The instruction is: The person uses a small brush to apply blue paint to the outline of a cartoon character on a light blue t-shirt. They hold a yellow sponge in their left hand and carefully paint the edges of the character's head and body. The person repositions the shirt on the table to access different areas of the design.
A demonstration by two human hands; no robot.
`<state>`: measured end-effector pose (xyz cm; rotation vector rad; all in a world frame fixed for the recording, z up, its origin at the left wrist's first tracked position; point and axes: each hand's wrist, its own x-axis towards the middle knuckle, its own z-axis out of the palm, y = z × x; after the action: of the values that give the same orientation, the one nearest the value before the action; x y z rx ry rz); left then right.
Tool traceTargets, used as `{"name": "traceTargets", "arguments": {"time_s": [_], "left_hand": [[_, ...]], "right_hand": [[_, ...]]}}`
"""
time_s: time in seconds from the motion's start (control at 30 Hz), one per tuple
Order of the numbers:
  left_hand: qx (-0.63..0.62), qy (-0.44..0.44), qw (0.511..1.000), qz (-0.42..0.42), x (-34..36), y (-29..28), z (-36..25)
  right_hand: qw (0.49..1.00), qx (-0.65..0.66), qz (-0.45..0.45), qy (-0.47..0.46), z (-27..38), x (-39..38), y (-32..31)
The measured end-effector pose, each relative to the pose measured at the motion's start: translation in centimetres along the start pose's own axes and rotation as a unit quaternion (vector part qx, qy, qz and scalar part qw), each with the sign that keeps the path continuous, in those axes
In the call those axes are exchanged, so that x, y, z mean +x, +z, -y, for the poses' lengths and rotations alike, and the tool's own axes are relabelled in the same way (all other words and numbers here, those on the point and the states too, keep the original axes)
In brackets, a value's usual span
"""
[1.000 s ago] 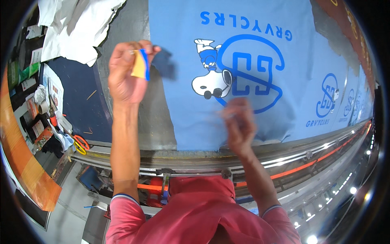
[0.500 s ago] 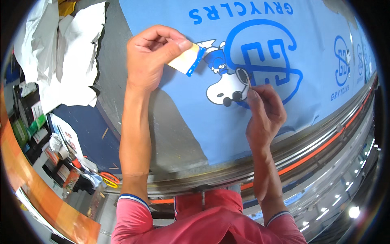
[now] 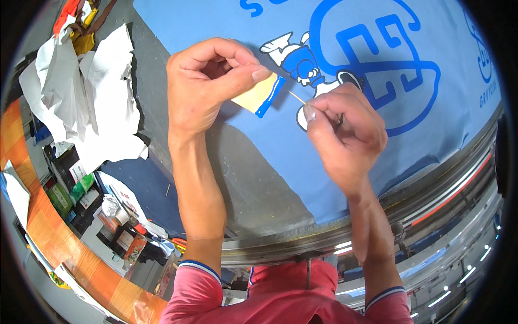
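Between thumb and fingers, my left hand [image 3: 202,92] pinches a small pale yellow card [image 3: 252,99] with wet-looking blue paint along its edge. My right hand [image 3: 348,132] is closed on a thin wooden toothpick [image 3: 298,98]. Its tip points at the painted edge, a small gap away. Both hands are over a light blue fabric sheet [image 3: 329,178]. On the fabric is a printed white cartoon dog [image 3: 280,48] in a blue top, its head partly hidden by my right hand. A large dark blue emblem [image 3: 423,102] is printed beside it.
Crumpled white paper [image 3: 102,92] lies at the left on the grey table [image 3: 253,167]. Beyond the table's left side are bottles, rolls and tools by an orange wood-patterned surface [image 3: 89,248]. Metal rails [image 3: 431,210] run along the near edge.
My right hand has left the cartoon dog's ear and brought the toothpick beside the card's painted edge. My left hand still holds the card. The view has shifted.
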<state>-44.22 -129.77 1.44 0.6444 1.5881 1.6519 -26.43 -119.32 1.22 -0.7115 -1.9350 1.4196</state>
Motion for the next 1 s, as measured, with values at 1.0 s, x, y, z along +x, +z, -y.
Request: {"name": "traceTargets", "arguments": {"time_s": [1.0], "left_hand": [[-0.025, 0.034, 0.997, -0.064, -0.11, -0.16, 0.6]], "right_hand": [[0.999, 0.002, -0.033, 0.018, 0.37, -0.22, -0.68]]}}
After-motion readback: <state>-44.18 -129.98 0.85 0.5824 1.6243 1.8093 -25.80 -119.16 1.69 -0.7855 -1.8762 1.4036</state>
